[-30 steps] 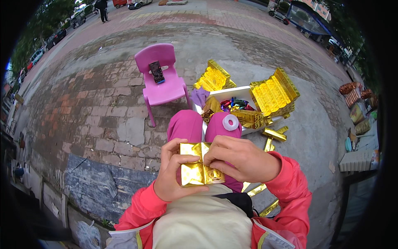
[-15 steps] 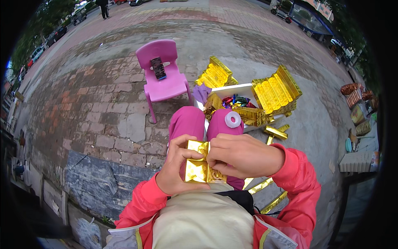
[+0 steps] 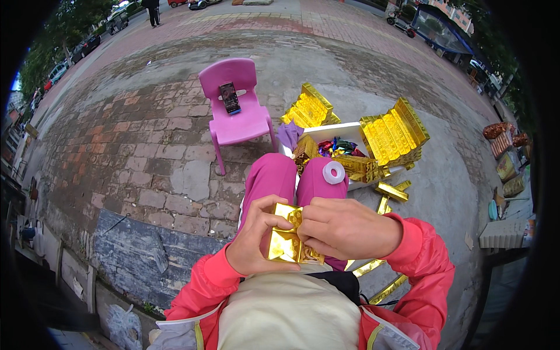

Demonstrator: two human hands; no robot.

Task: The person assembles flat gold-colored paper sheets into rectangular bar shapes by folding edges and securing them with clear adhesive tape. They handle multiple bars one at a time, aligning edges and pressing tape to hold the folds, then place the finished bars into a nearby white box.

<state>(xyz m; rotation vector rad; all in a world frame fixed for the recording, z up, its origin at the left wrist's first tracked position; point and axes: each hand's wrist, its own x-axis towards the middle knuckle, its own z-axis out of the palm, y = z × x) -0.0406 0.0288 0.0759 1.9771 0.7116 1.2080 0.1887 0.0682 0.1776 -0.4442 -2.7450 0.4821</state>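
A shiny gold foil paper box (image 3: 284, 245), made of small square sections, is held over my lap. My left hand (image 3: 252, 240) grips its left side, with the thumb along the near edge and the fingers over the far part. My right hand (image 3: 345, 227) has its fingers bent and pressed together at the box's right side, covering part of it. What the right fingertips pinch is partly hidden behind the knuckles. A white tape roll (image 3: 333, 172) rests on my right knee, beyond the hands.
Ahead right, a white box (image 3: 338, 131) holds colourful foil pieces (image 3: 339, 147). Stacked gold foil pieces (image 3: 395, 133) stand by it. Gold strips (image 3: 388, 289) lie on the ground to the right. A pink chair (image 3: 238, 127) carries a phone (image 3: 230, 98).
Both hands and the gold box appear slightly farther right, along with the whole scene, as the view shifts. The grip stays much the same, with the right fingers still at the box's right side.
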